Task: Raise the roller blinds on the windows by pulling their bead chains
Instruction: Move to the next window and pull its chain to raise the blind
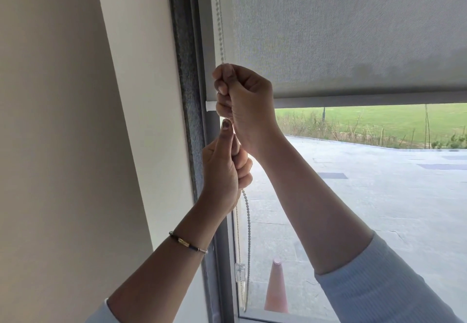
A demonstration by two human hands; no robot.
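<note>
Fingers: those of the right hand (pixel 242 100) are curled into a fist around the chain (pixel 220 19); those of the left hand (pixel 225 171) are folded shut on the same chain, thumb (pixel 227 133) pointing up along it.
Hands: two, stacked, right above left, nearly touching.
Chain above: one beaded strand runs straight up from the right fist, just beside the blind's left edge.
Chain below: two strands hang from under the left hand (the loop's two sides), passing a small clear clip (pixel 240 272) on the frame (pixel 222 246).
Blind: one grey blind (pixel 341 31), partly raised; its bottom bar (pixel 366 101) sits level with the right fist, whose knuckles overlap the bar's white end cap.
Window: glass below the bar shows pavement, grass and one orange cone (pixel 276 287).
Wrists: a thin bracelet (pixel 188 243) on the left; pale blue sleeves (pixel 384 284) pushed back on both arms.
Wall: cream wall (pixel 63 120) to the left of the frame.
</note>
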